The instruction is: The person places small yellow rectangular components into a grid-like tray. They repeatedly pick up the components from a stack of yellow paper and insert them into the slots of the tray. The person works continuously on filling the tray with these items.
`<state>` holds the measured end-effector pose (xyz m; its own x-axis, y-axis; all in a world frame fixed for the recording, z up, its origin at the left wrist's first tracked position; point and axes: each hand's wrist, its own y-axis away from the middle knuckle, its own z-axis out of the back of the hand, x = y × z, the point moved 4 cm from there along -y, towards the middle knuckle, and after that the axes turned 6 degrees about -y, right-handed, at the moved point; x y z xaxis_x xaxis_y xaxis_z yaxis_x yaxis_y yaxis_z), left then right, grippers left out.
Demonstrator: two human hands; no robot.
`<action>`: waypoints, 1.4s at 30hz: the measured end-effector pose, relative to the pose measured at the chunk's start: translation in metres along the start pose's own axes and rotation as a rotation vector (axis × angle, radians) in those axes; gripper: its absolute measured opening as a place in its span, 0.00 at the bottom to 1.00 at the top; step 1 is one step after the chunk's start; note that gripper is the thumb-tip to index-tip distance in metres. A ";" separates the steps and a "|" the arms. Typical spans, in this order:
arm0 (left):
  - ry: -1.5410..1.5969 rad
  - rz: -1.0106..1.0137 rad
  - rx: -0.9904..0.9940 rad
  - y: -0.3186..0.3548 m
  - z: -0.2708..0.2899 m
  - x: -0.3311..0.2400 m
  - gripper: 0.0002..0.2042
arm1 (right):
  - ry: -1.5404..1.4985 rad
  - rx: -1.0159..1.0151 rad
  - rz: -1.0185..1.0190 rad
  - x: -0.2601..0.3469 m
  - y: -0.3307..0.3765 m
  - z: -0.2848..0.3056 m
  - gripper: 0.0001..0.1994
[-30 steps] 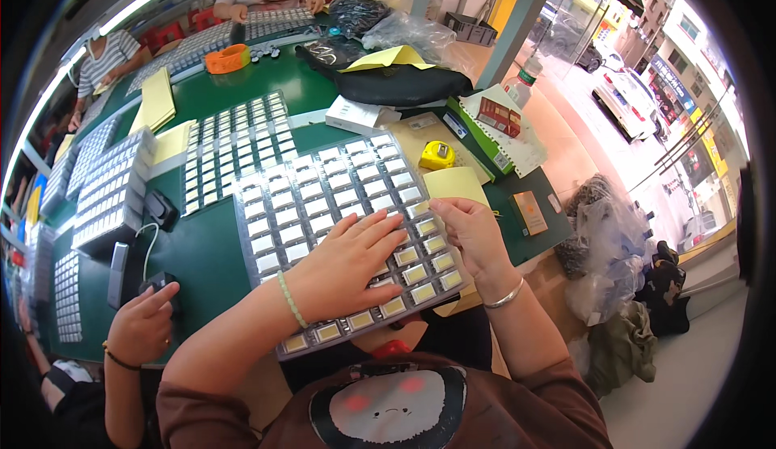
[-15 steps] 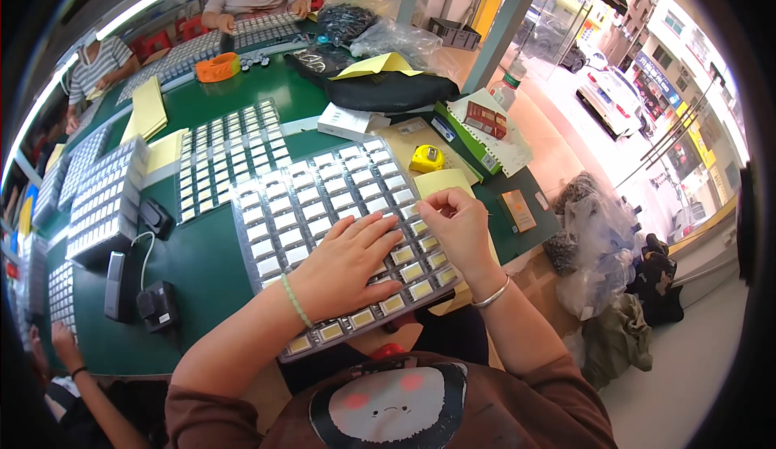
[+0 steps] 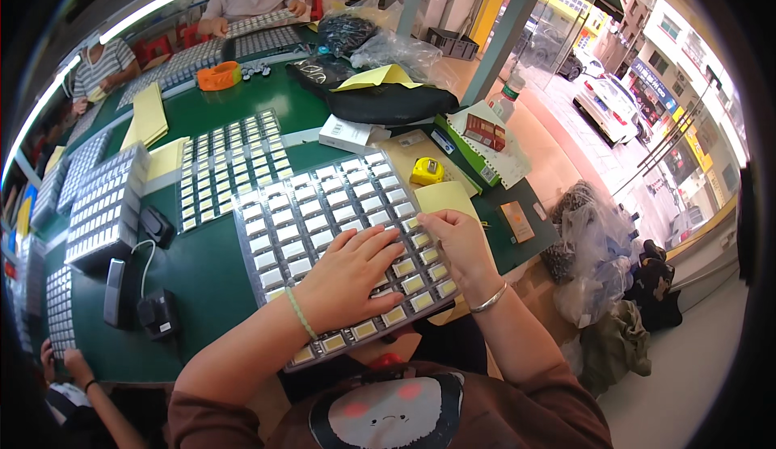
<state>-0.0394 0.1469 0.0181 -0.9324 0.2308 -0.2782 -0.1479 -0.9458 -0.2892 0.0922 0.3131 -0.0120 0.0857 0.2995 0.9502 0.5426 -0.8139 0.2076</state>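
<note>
In front of me a clear plastic tray [image 3: 257,282] holds rows of small rectangular parts. Most parts toward the far left look silvery white, while those along the near and right sides have yellow faces. My left hand [image 3: 343,267], with a pale bead bracelet at its wrist, lies flat across the middle of the tray, fingers stretched out over the parts. At the tray's right edge, my right hand [image 3: 459,245] has its thumb and forefinger pinched together beside a yellow-faced part [image 3: 419,240]. What sits between those fingertips, if anything, is too small to make out.
A second tray [image 3: 234,162] and a tray stack [image 3: 105,206] stand to the left, near black power adapters [image 3: 158,313]. Beyond my right hand are a yellow tape measure [image 3: 427,171], yellow paper [image 3: 447,198] and a small orange box [image 3: 517,223]. Other people work at the far and left sides.
My right hand has shifted slightly down along the tray's right edge, still pinched. The left hand stays flat on the tray. The whole view has moved a little.
</note>
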 end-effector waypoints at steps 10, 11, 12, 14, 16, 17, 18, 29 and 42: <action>0.001 0.001 -0.018 -0.001 0.003 -0.002 0.32 | -0.021 0.032 -0.036 -0.005 -0.005 0.002 0.07; 0.006 0.001 -0.016 -0.002 0.003 -0.002 0.32 | -0.018 0.030 -0.036 -0.005 -0.005 0.002 0.07; 0.011 0.002 -0.014 -0.002 0.003 -0.002 0.32 | -0.015 0.029 -0.036 -0.005 -0.005 0.003 0.07; 0.016 0.002 -0.013 -0.003 0.003 -0.002 0.32 | -0.011 0.020 -0.022 -0.006 -0.004 0.002 0.08; 0.015 0.003 -0.016 -0.003 0.004 -0.002 0.32 | -0.009 0.006 0.006 -0.006 -0.004 0.001 0.10; 0.015 0.002 -0.013 -0.003 0.005 -0.002 0.32 | 0.003 0.006 0.011 -0.005 -0.004 0.001 0.10; 0.015 0.001 -0.010 -0.003 0.005 -0.003 0.32 | 0.013 0.006 0.016 -0.005 -0.004 0.001 0.10; -0.045 -0.029 0.145 -0.015 0.014 -0.006 0.32 | 0.127 0.014 0.047 -0.004 -0.003 0.001 0.09; 0.001 0.037 0.217 -0.035 0.020 0.003 0.22 | 0.260 -0.005 0.163 0.000 -0.002 -0.001 0.09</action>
<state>-0.0439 0.1763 0.0460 -0.9384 0.1947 -0.2856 -0.1807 -0.9807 -0.0747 0.0903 0.3142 -0.0124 -0.0463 0.0277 0.9985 0.5353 -0.8433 0.0482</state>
